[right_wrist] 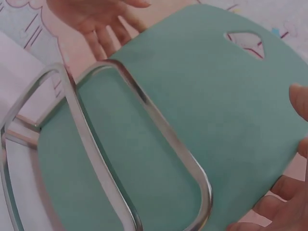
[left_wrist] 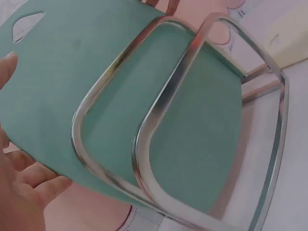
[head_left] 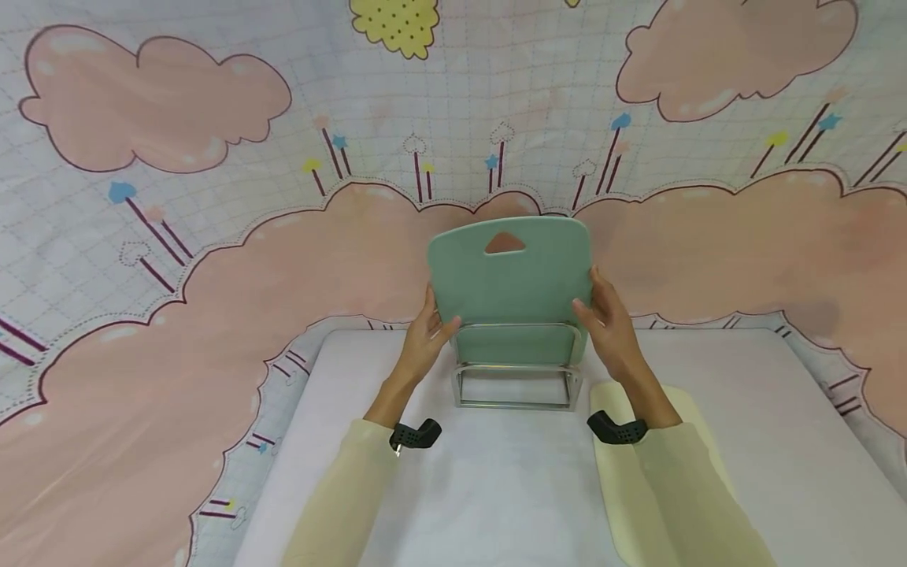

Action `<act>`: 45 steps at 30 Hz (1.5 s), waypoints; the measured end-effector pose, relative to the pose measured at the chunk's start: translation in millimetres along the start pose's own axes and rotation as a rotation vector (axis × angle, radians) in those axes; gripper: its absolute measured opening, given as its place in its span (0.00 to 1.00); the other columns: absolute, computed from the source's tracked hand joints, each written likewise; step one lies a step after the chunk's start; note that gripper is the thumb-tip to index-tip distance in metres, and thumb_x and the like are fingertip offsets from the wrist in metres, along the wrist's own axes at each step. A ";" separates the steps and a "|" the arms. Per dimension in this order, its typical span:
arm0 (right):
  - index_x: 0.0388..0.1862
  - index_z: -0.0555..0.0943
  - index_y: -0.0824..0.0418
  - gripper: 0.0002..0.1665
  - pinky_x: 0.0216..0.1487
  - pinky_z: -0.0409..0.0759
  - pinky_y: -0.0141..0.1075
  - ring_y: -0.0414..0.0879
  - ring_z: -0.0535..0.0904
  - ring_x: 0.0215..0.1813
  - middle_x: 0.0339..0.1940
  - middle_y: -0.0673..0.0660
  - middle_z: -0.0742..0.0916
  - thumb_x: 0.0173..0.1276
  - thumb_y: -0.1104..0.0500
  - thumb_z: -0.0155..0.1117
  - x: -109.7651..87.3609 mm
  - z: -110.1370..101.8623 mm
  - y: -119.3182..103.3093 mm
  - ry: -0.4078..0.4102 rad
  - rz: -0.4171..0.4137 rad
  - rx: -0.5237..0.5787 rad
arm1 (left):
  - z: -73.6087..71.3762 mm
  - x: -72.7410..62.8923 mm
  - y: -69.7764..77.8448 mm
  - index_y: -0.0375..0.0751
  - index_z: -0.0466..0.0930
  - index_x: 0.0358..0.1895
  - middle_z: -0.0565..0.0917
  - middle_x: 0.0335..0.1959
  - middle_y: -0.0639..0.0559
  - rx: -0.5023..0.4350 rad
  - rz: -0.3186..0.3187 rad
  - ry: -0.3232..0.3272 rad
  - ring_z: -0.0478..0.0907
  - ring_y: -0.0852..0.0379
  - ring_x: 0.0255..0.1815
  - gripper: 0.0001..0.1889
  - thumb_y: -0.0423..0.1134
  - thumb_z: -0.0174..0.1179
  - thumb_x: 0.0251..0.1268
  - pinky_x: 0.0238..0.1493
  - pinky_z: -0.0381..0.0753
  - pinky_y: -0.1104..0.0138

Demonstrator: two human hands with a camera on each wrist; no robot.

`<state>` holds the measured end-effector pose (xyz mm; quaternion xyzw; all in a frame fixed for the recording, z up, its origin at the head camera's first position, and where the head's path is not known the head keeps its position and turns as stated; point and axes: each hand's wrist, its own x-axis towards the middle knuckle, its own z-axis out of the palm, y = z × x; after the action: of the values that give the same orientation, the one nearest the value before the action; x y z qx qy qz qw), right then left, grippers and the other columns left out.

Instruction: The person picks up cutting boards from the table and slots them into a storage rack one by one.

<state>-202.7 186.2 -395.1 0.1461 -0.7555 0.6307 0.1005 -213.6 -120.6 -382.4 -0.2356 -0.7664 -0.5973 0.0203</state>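
A green cutting board [head_left: 510,276] stands upright, slightly skewed, with its lower part behind the bars of a silver metal rack [head_left: 516,406]. Near its top edge is a cut-out handle hole. At the left edge my left hand [head_left: 423,335] holds the board, thumb toward the front and fingers at the edge; the right wrist view shows this hand [right_wrist: 98,24] from across. My right hand [head_left: 611,327] holds the opposite edge, its thumb [right_wrist: 299,98] toward the front face and its fingers [right_wrist: 284,197] along the edge. Which slot the board occupies I cannot tell.
A pale yellow board [head_left: 616,488] lies flat on the white table [head_left: 489,488], partly under my right forearm. Behind the table hangs a cloth [head_left: 340,260] printed with clouds. A dark band [head_left: 414,435] circles each wrist.
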 end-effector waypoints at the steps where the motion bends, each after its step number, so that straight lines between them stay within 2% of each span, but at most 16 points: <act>1: 0.78 0.42 0.54 0.40 0.71 0.49 0.54 0.55 0.46 0.76 0.78 0.56 0.48 0.76 0.60 0.50 -0.5 0.1 0.0 -0.005 0.004 -0.004 | -0.4 0.3 0.4 0.35 0.29 0.75 0.45 0.75 0.38 0.002 0.008 0.002 0.59 0.36 0.69 0.41 0.32 0.51 0.72 0.66 0.58 0.44; 6: 0.78 0.40 0.60 0.40 0.71 0.47 0.56 0.57 0.42 0.76 0.78 0.60 0.46 0.77 0.62 0.48 -2.3 -0.3 -11.1 -0.005 -0.008 0.051 | -1.7 8.2 5.4 0.34 0.30 0.74 0.46 0.75 0.37 0.002 0.047 0.003 0.59 0.37 0.69 0.41 0.33 0.51 0.72 0.65 0.60 0.44; 11: 0.78 0.39 0.62 0.39 0.70 0.47 0.58 0.62 0.43 0.75 0.77 0.64 0.46 0.77 0.61 0.47 -5.3 0.5 -25.0 -0.010 0.019 0.069 | -1.9 14.0 8.6 0.33 0.29 0.74 0.42 0.75 0.36 0.019 0.001 -0.010 0.57 0.37 0.70 0.41 0.33 0.51 0.72 0.66 0.60 0.48; 17: 0.78 0.38 0.60 0.39 0.68 0.50 0.60 0.64 0.47 0.75 0.76 0.67 0.49 0.78 0.60 0.46 -4.4 -1.1 -24.0 -0.024 0.057 0.080 | -2.5 19.3 9.0 0.29 0.31 0.74 0.44 0.75 0.35 0.038 -0.046 -0.008 0.59 0.38 0.69 0.40 0.36 0.51 0.73 0.66 0.60 0.49; 20: 0.78 0.39 0.59 0.39 0.68 0.50 0.61 0.63 0.47 0.75 0.76 0.68 0.50 0.78 0.60 0.46 -3.4 -2.5 -20.5 -0.027 0.062 0.089 | -4.8 21.7 8.9 0.29 0.32 0.74 0.41 0.75 0.36 0.040 -0.072 -0.012 0.57 0.40 0.70 0.40 0.38 0.51 0.73 0.67 0.60 0.52; 24: 0.79 0.40 0.52 0.40 0.68 0.52 0.60 0.61 0.49 0.75 0.77 0.64 0.51 0.77 0.58 0.48 1.0 -4.8 -6.7 -0.025 0.073 0.076 | -8.6 26.8 -8.2 0.35 0.32 0.75 0.41 0.76 0.42 0.011 -0.094 -0.011 0.56 0.44 0.71 0.40 0.40 0.51 0.74 0.67 0.60 0.56; 28: 0.79 0.41 0.45 0.42 0.66 0.56 0.60 0.60 0.52 0.74 0.77 0.59 0.51 0.76 0.55 0.52 5.4 -4.2 6.3 -0.005 0.083 -0.036 | -9.0 30.7 -25.5 0.41 0.32 0.76 0.42 0.76 0.50 0.025 -0.092 0.012 0.58 0.48 0.71 0.41 0.44 0.52 0.74 0.67 0.60 0.58; 32: 0.79 0.39 0.44 0.44 0.66 0.57 0.60 0.60 0.52 0.74 0.77 0.59 0.51 0.75 0.54 0.54 8.2 -1.0 7.7 0.000 0.083 -0.102 | -8.4 29.8 -29.3 0.44 0.32 0.77 0.46 0.76 0.50 0.064 -0.078 0.038 0.60 0.49 0.70 0.43 0.48 0.53 0.72 0.67 0.61 0.60; 35: 0.79 0.37 0.45 0.46 0.66 0.56 0.60 0.61 0.50 0.75 0.78 0.59 0.50 0.74 0.54 0.55 9.6 1.4 3.7 -0.016 0.098 -0.108 | -8.3 28.9 -30.1 0.44 0.33 0.77 0.50 0.75 0.45 0.073 -0.068 0.053 0.61 0.47 0.70 0.44 0.52 0.53 0.71 0.67 0.62 0.60; 38: 0.79 0.36 0.50 0.47 0.67 0.55 0.61 0.62 0.49 0.75 0.78 0.61 0.48 0.75 0.57 0.54 8.5 3.5 -5.7 -0.031 0.116 -0.099 | -7.6 29.0 -30.6 0.43 0.33 0.77 0.50 0.75 0.43 0.070 -0.068 0.059 0.60 0.46 0.70 0.45 0.54 0.53 0.70 0.67 0.62 0.58; 42: 0.78 0.35 0.56 0.46 0.67 0.51 0.62 0.64 0.46 0.75 0.77 0.64 0.47 0.75 0.60 0.53 4.5 4.8 -18.4 -0.038 0.138 -0.058 | -5.0 30.0 -30.3 0.44 0.33 0.77 0.48 0.76 0.46 0.073 -0.090 0.053 0.61 0.46 0.70 0.45 0.54 0.53 0.70 0.66 0.63 0.56; 45: 0.78 0.34 0.55 0.47 0.67 0.49 0.63 0.65 0.45 0.75 0.77 0.64 0.46 0.75 0.59 0.52 3.1 3.5 -17.7 -0.041 0.147 -0.022 | -2.8 30.9 -29.5 0.47 0.33 0.77 0.48 0.76 0.48 0.098 -0.116 0.057 0.63 0.46 0.68 0.45 0.54 0.53 0.70 0.65 0.65 0.54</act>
<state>-199.3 179.6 -378.3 0.1020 -0.7728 0.6251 0.0399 -253.2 -118.0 -398.7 -0.1725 -0.8061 -0.5658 0.0189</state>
